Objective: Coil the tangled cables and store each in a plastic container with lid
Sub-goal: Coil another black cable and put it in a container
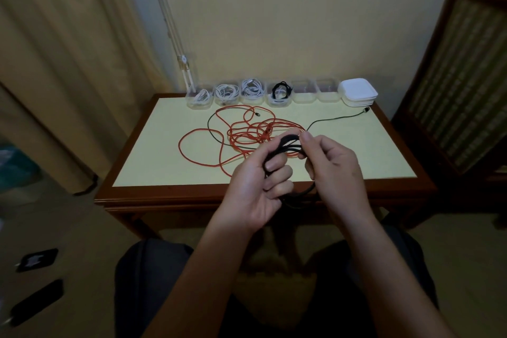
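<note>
A black cable [286, 144] is partly coiled into loops above the table's front edge. My left hand [258, 186] grips the loops with curled fingers. My right hand [332, 162] pinches the coil's top strand between thumb and fingers. The cable's free end trails back right across the table to a plug [366, 110]. An orange cable [247, 134] lies tangled on the tabletop behind my hands. Along the far edge stands a row of clear plastic containers [253, 92]; several hold coiled white cables, one holds a black cable [279, 90], two [315, 90] are empty.
A stack of white lids [358, 92] sits at the table's back right corner. The pale tabletop has a brown wooden rim [164, 192]. A wooden chair [461, 77] stands to the right, a curtain [63, 63] to the left. Dark objects [37, 259] lie on the floor at lower left.
</note>
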Tool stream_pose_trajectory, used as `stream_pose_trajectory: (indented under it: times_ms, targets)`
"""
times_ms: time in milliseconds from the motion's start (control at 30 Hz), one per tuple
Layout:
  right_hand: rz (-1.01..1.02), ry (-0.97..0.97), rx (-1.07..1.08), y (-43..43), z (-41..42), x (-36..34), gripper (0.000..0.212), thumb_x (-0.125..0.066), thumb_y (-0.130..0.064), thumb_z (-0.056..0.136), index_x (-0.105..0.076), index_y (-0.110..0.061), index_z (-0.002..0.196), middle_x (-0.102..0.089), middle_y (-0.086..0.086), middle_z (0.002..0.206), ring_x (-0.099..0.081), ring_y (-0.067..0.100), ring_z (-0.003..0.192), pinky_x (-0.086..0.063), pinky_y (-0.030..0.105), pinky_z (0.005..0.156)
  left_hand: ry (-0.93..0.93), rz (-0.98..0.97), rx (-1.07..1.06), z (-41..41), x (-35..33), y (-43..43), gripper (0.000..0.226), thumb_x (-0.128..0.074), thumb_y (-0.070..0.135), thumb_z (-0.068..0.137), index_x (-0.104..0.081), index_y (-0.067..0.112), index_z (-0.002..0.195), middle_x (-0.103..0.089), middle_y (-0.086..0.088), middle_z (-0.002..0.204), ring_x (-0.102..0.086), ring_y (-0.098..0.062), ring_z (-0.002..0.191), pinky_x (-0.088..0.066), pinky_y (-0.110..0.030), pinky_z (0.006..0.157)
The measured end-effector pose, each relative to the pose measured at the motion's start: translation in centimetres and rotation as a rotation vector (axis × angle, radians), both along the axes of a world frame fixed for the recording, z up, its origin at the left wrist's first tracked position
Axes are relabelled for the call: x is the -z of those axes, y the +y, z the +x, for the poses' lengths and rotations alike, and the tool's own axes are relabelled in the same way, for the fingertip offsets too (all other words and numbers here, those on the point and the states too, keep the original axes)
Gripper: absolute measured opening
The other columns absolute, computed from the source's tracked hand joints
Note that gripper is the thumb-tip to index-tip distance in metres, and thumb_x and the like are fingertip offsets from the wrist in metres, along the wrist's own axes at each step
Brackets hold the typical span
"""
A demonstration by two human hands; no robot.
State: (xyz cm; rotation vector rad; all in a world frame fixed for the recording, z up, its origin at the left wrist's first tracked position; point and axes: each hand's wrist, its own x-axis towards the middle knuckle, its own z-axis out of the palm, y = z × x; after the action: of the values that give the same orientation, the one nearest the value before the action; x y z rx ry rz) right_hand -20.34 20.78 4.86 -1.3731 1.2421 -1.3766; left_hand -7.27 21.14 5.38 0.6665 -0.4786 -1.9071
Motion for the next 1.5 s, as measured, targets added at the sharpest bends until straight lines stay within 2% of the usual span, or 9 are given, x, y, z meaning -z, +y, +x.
stream_pose_trajectory:
  times_ms: [167,367,500,700,767,867,933,1067,1500]
  targets:
    - [-0.052,0.167,-0.031,-0.4,-0.8,0.7,0.040,-0.051,-0.043,0.102,-0.067,-0.019,0.075,-0.056,-0.001,0.061,-0.049,0.004,0.059,-0.039,0.020,0.057,-0.079,-0.101,-0.114,0.8,-0.1,-0.4,0.033,-0.051,0.032,0.102,-0.066,0.012,0.123,-0.020,0.010,0.051,-0.018,0.000,0.036,-0.017,-0.014,0.030]
    - [-0.052,0.357,-0.008,-0.9,-4.6,3.2,0.022,-0.056,-0.030,0.102,-0.071,-0.023,0.088,-0.060,-0.014,0.069,-0.052,-0.001,0.065,-0.037,0.012,0.057,0.115,-0.043,-0.257,4.9,-1.1,-1.6,0.025,-0.050,0.030,0.102,-0.069,0.014,0.103,-0.024,0.011,0.042,-0.017,-0.003,0.031,-0.013,-0.014,0.027]
    - [-0.016,0.496,0.036,-0.7,-5.9,4.8,0.013,-0.062,-0.026,0.099,-0.072,-0.028,0.091,-0.069,-0.015,0.080,-0.062,0.000,0.084,-0.048,0.020,0.073,0.180,0.031,-0.330,6.7,-1.0,-1.9,0.022,-0.062,0.029,0.090,-0.056,0.017,0.073,-0.024,0.008,0.041,-0.021,-0.006,0.028,-0.015,-0.018,0.025]
    - [0.100,0.742,0.027,-0.5,-5.1,6.4,0.009,-0.067,-0.022,0.097,-0.073,-0.026,0.101,-0.066,-0.015,0.089,-0.058,-0.002,0.084,-0.038,0.008,0.071,0.164,0.068,-0.364,5.8,-0.7,-1.5,0.017,-0.064,0.027,0.094,-0.073,0.013,0.092,-0.027,0.009,0.045,-0.021,-0.005,0.031,-0.015,-0.016,0.028]
    - [0.102,0.663,0.058,-0.5,-4.6,6.9,0.007,-0.070,-0.019,0.094,-0.074,-0.024,0.097,-0.070,-0.014,0.083,-0.066,0.002,0.080,-0.047,0.012,0.072,0.175,0.072,-0.345,5.4,-0.7,-1.5,0.018,-0.063,0.027,0.094,-0.075,0.013,0.095,-0.026,0.010,0.045,-0.021,-0.005,0.031,-0.014,-0.016,0.029]
    - [0.181,0.260,0.146,-0.8,-3.5,6.5,0.008,-0.067,-0.011,0.094,-0.072,-0.016,0.099,-0.075,-0.003,0.083,-0.074,0.006,0.078,-0.059,0.018,0.069,0.172,0.087,-0.307,4.5,-0.4,-1.4,0.016,-0.064,0.026,0.089,-0.074,0.014,0.094,-0.025,0.010,0.043,-0.021,-0.005,0.029,-0.014,-0.016,0.028]
    - [0.218,-0.031,0.186,-1.0,-3.0,5.9,0.008,-0.064,-0.007,0.096,-0.070,-0.008,0.102,-0.077,0.005,0.089,-0.076,0.015,0.083,-0.062,0.024,0.072,0.150,0.101,-0.288,4.1,-0.1,-1.4,0.014,-0.064,0.026,0.088,-0.071,0.016,0.094,-0.025,0.010,0.043,-0.021,-0.005,0.028,-0.015,-0.016,0.026]
    - [0.180,-0.323,0.256,-1.7,-2.7,4.8,0.008,-0.064,-0.004,0.097,-0.067,-0.003,0.103,-0.076,0.013,0.090,-0.076,0.026,0.088,-0.062,0.030,0.077,0.135,0.151,-0.247,3.5,0.5,-1.3,0.013,-0.065,0.026,0.087,-0.070,0.016,0.094,-0.026,0.009,0.042,-0.021,-0.005,0.028,-0.014,-0.015,0.026]
    - [0.181,-0.581,0.351,-2.2,-3.6,3.7,0.008,-0.064,-0.002,0.096,-0.065,0.000,0.103,-0.075,0.020,0.094,-0.077,0.028,0.087,-0.060,0.025,0.073,0.130,0.166,-0.178,3.4,0.6,-1.0,0.015,-0.064,0.023,0.087,-0.072,0.011,0.091,-0.025,0.009,0.043,-0.021,-0.004,0.028,-0.012,-0.015,0.028]
